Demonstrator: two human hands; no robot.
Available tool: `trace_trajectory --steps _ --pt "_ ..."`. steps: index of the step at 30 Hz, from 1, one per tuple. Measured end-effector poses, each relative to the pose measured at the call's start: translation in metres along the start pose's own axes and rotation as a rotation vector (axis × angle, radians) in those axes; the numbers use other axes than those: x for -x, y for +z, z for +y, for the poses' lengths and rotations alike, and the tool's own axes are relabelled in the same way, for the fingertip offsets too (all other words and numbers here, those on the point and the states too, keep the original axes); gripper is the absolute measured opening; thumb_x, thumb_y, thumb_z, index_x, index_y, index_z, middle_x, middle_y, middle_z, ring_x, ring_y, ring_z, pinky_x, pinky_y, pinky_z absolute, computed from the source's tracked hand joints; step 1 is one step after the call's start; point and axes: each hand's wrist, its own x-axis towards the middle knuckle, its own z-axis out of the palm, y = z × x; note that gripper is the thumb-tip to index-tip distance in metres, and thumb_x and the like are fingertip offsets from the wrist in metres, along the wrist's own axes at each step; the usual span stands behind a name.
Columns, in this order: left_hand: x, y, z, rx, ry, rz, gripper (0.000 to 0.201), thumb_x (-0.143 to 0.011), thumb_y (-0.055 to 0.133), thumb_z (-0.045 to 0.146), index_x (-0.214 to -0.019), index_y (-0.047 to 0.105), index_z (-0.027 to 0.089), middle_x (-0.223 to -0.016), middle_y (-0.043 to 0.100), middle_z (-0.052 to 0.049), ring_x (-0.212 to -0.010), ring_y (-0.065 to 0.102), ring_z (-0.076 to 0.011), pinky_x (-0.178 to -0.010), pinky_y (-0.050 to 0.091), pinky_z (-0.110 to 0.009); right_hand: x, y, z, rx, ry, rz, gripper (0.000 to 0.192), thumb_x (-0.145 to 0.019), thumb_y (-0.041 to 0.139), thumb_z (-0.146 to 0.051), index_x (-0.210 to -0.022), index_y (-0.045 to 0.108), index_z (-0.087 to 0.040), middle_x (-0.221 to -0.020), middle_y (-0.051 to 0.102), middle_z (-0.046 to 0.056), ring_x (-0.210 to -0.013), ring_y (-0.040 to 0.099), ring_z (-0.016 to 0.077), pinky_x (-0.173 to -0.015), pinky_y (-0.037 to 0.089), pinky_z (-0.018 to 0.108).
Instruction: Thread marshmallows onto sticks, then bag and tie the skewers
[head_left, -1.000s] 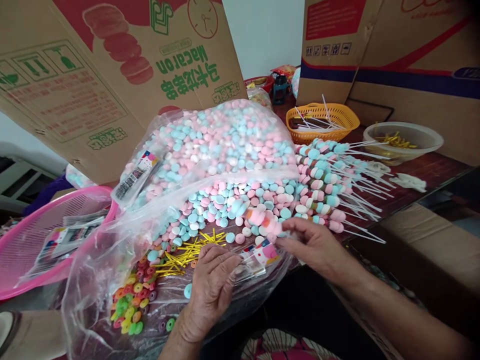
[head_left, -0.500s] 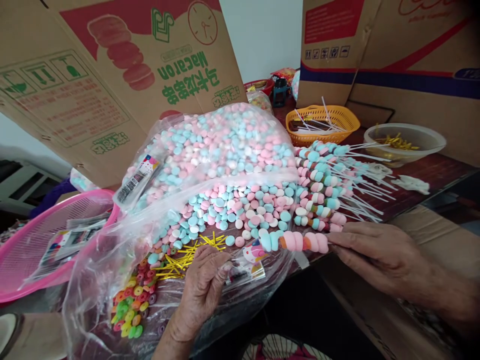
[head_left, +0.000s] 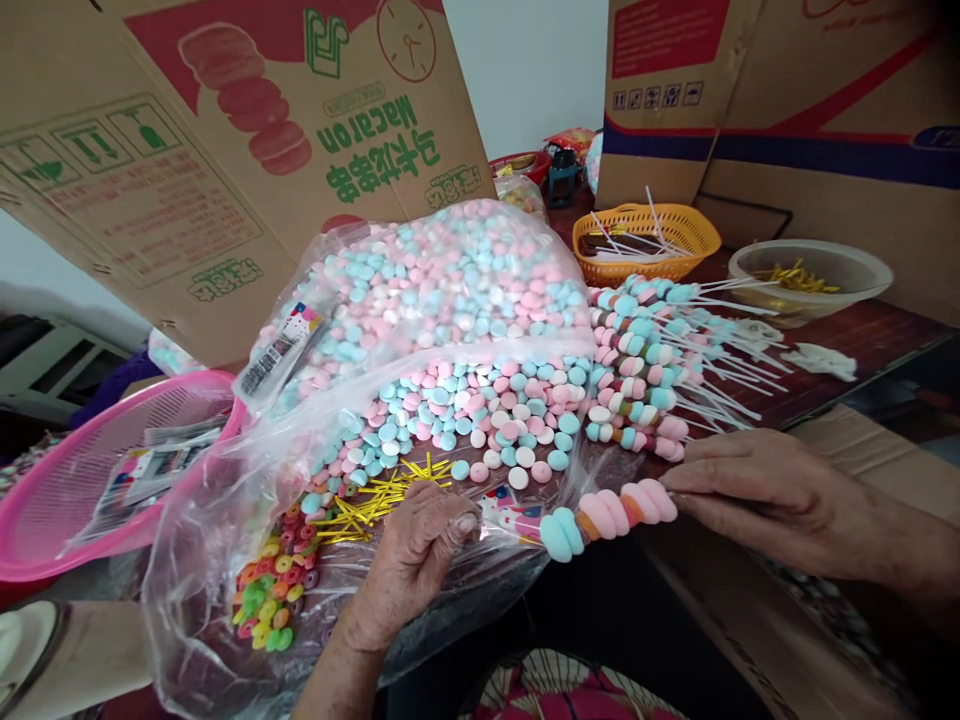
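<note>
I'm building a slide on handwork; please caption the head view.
The right hand holds a candy skewer, its blue end at the printed bag in the left hand.

pass: near side of held skewer (head_left: 611, 515) | blocked ahead: candy heap (head_left: 517, 395) | ahead-right: skewer pile (head_left: 651, 374)

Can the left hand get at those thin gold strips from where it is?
Probably yes: the left hand is right beside the gold strips, and nothing seems to lie over them. It appears to be holding the printed wrapper, though, so it would likely need to let go first.
</note>
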Motion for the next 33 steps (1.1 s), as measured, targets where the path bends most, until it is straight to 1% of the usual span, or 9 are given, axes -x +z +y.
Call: trace_trajectory --steps 4,7,12,14,21,24,27,30,33 --pt "0.003 0.001 -0.001 0.110 -0.029 0.022 0.019 -0.086 0.050 0.011 -0.098 0.060 0.023 -0.079 0.065 0.000 -0.074 0.059 -0.0136 -0.077 0.044 -0.031 -0.001 0.002 0.001 -0.091 -0.028 0.035 0.018 -0.085 0.047 -0.009 -0.094 0.057 -0.021 -0.071 0.066 0.001 -0.070 0.065 0.0130 -0.059 0.050 0.021" --pt "0.005 0.001 -0.002 0.176 -0.035 0.035 0.022 -0.086 0.050 0.010 -0.100 0.060 0.024 -0.079 0.065 0.000 -0.076 0.059 -0.0137 -0.078 0.045 -0.031 0.002 0.004 0.004 -0.038 -0.012 0.089 0.020 -0.085 0.049 -0.010 -0.097 0.056 -0.024 -0.075 0.069 0.001 -0.072 0.067 0.0138 -0.059 0.051 0.021" --pt "0.004 0.002 0.000 0.226 -0.082 0.017 0.017 -0.087 0.049 0.013 -0.092 0.062 0.022 -0.078 0.065 -0.001 -0.076 0.059 -0.0145 -0.078 0.045 -0.032 0.003 0.005 0.005 0.058 0.025 0.256 0.020 -0.083 0.053 -0.013 -0.099 0.059 -0.024 -0.076 0.071 0.002 -0.071 0.068 0.0151 -0.063 0.053 0.022" --pt "0.004 0.003 0.000 0.238 -0.099 0.024 0.016 -0.087 0.049 0.014 -0.092 0.062 0.022 -0.076 0.064 -0.001 -0.075 0.058 -0.0147 -0.078 0.045 -0.032 0.002 0.007 0.003 0.090 0.008 0.284 0.019 -0.083 0.054 -0.013 -0.098 0.059 -0.022 -0.076 0.070 0.003 -0.071 0.068 0.0149 -0.064 0.053 0.023" --pt "0.005 0.004 0.000 0.209 -0.201 0.097 0.015 -0.088 0.050 0.021 -0.080 0.063 0.020 -0.071 0.062 0.000 -0.068 0.056 -0.0128 -0.069 0.046 -0.027 0.010 0.014 -0.002 0.210 -0.036 0.162 0.019 -0.083 0.051 -0.010 -0.097 0.060 -0.019 -0.072 0.065 0.004 -0.063 0.059 0.0148 -0.059 0.046 0.028" --pt "0.004 0.002 0.003 0.167 -0.262 0.028 0.021 -0.089 0.048 0.024 -0.076 0.063 0.018 -0.067 0.061 0.000 -0.065 0.055 -0.0120 -0.064 0.044 -0.024 0.016 0.013 -0.001 0.304 -0.098 0.135 0.022 -0.081 0.054 -0.010 -0.101 0.060 -0.017 -0.070 0.063 0.005 -0.061 0.055 0.0161 -0.056 0.043 0.031" --pt "0.001 0.000 0.006 0.118 -0.313 -0.056 0.025 -0.090 0.046 0.027 -0.075 0.063 0.017 -0.068 0.062 -0.001 -0.065 0.056 -0.0124 -0.062 0.044 -0.023 0.017 0.010 -0.003 0.388 -0.174 0.147 0.029 -0.077 0.059 -0.008 -0.104 0.058 -0.016 -0.068 0.062 0.005 -0.060 0.053 0.0165 -0.056 0.041 0.032" --pt "-0.001 0.001 0.010 0.116 -0.358 -0.090 0.027 -0.091 0.044 0.029 -0.075 0.063 0.017 -0.068 0.063 -0.001 -0.066 0.057 -0.0126 -0.062 0.044 -0.023 0.015 0.010 -0.006 0.406 -0.202 0.183 0.033 -0.074 0.062 -0.004 -0.104 0.058 -0.016 -0.068 0.063 0.004 -0.063 0.054 0.0162 -0.058 0.042 0.032" --pt "-0.001 0.001 0.011 0.150 -0.415 -0.102 0.030 -0.091 0.044 0.031 -0.075 0.063 0.016 -0.068 0.064 -0.001 -0.065 0.057 -0.0127 -0.062 0.044 -0.023 0.014 0.012 -0.008 0.370 -0.215 0.185 0.031 -0.074 0.060 -0.003 -0.102 0.059 -0.018 -0.068 0.063 0.004 -0.063 0.054 0.0156 -0.060 0.042 0.032"
